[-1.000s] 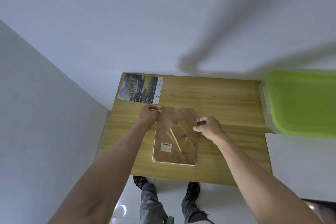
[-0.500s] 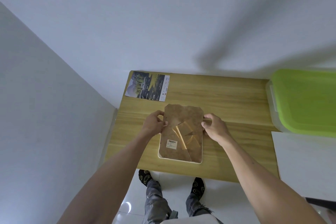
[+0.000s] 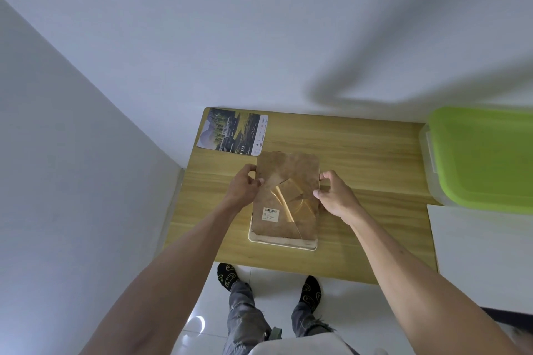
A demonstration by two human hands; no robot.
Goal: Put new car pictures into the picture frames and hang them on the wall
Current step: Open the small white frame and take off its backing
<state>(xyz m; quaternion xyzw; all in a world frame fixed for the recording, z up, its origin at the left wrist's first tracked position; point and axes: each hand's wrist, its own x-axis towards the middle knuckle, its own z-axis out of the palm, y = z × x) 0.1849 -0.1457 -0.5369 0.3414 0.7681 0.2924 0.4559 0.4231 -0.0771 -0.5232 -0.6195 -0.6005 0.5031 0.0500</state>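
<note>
The picture frame [image 3: 284, 241] lies face down mid-tabletop [image 3: 360, 153]. Both hands, left [image 3: 244, 186] and right [image 3: 334, 196], pinch its brown backing board [image 3: 288, 176] by the side edges, apparently lifting it free. The car picture [image 3: 233, 132], just beyond the frame, likely goes in next.

A green-lidded bin [image 3: 484, 158] (clear-walled) sits beside the wooden table [image 3: 360, 153].

One wooden surface [image 3: 360, 153] is carrying one white picture frame [image 3: 281, 243], lying face down, with one brown backing board [image 3: 288, 170] on it. One barcode sticker [image 3: 270, 214] is sitting on that board. One car picture [image 3: 233, 131] is lying at the far left corner. One green-lidded storage box [image 3: 484, 155] is standing at the right. Two hands, left [image 3: 244, 186] and right [image 3: 336, 194], are showing, and two black socks [image 3: 227, 275] below.
</note>
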